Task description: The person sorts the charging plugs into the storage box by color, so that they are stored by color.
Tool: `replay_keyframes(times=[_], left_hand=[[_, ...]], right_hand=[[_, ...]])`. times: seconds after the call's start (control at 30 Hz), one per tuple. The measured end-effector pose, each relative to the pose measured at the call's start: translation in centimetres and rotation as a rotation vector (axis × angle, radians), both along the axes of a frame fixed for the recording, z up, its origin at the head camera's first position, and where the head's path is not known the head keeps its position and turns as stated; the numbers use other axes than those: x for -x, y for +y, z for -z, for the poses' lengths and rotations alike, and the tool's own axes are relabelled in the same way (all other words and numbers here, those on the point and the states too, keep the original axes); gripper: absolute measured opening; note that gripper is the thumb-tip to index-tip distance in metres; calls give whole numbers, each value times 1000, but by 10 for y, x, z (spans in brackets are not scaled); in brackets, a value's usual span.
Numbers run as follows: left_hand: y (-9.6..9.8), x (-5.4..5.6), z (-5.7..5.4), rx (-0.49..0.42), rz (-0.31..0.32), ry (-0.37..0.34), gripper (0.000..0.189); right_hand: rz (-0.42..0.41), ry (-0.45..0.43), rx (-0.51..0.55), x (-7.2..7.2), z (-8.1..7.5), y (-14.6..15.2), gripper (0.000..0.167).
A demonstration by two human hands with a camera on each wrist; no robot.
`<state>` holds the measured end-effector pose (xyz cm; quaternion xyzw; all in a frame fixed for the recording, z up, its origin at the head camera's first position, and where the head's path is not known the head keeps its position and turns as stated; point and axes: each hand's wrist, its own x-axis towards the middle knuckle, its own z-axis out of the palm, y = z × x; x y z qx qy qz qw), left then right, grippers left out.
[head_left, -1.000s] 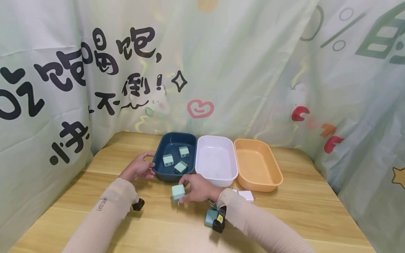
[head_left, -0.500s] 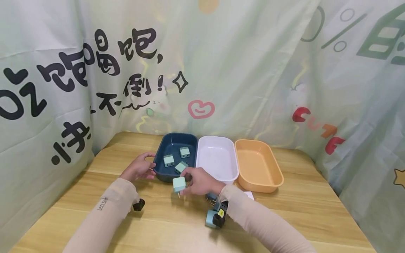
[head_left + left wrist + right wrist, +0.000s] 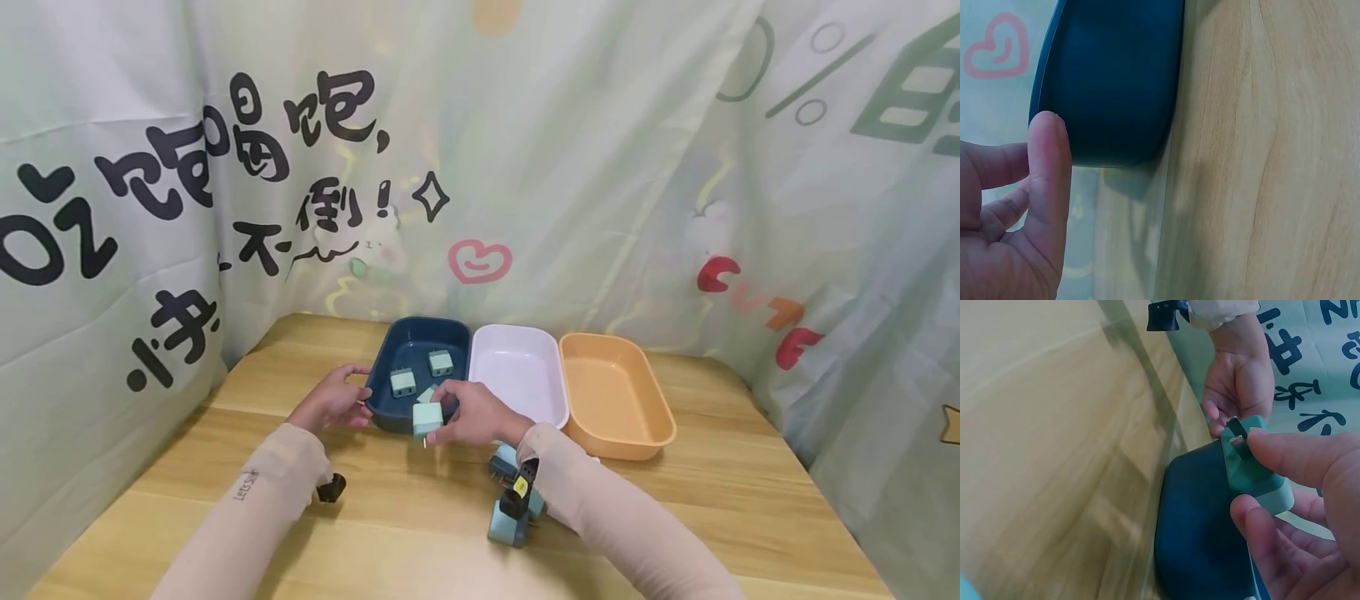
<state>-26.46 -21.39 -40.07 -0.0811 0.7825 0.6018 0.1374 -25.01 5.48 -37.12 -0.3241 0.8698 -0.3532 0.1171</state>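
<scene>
The left hand (image 3: 337, 398) touches the left side of a navy blue bin (image 3: 392, 419). In the left wrist view, the straight thumb (image 3: 1047, 156) lies at the edge of the bin's wall (image 3: 1110, 75). Pinched between the right hand's (image 3: 483, 415) thumb and fingers is a light green charger plug (image 3: 427, 417), above the bin's near edge. Its two metal prongs point down in the head view; the right wrist view shows them on the dark green face of this charger plug (image 3: 1254, 465). More green charger plugs (image 3: 402, 382) lie inside the navy bin, one partly hidden.
A white bin (image 3: 517, 375) and an orange bin (image 3: 615, 400) stand to the right, side by side with the navy one. Several blue-green plugs (image 3: 506, 529) lie on the wooden table (image 3: 405, 533), partly hidden under the right forearm. A printed curtain (image 3: 570, 167) hangs behind.
The right hand has moved up and forward with the charger plug, from in front of the navy bin to over its near edge. The left hand stays at the bin's side.
</scene>
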Motion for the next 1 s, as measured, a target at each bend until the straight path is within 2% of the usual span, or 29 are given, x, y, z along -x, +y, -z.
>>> replay_keyframes(times=[0.53,0.73,1.0], left_hand=[[0,2,2,-6,9,13,46],[-1,1,2,-14,8,17,47],[-2,2,4,-1,8,18,47]], right_hand=[[81,-8,61,21,5,-11,42],[116,-3,46,28,3,-15,47],[145,22,42,38,0,-18,46]])
